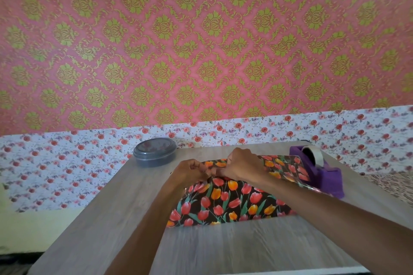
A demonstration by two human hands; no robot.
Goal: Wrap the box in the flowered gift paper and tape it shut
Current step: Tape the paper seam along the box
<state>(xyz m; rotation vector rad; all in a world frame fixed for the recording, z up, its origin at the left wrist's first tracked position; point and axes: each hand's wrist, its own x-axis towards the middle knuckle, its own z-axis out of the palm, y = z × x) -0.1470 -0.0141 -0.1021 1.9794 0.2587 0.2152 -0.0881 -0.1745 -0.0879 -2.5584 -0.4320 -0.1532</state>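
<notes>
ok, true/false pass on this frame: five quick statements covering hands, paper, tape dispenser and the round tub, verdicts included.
1. The tape dispenser is purple and stands right of the hands. True.
2. The round container has its lid off. False: the lid is on.
3. The left hand and right hand both hold the flowered paper at its far edge. True.
4. The paper shows roses on white. False: red and orange tulips on black.
5. The right hand's grip is on the dispenser. False: it is on the paper, and no hand touches the dispenser.
</notes>
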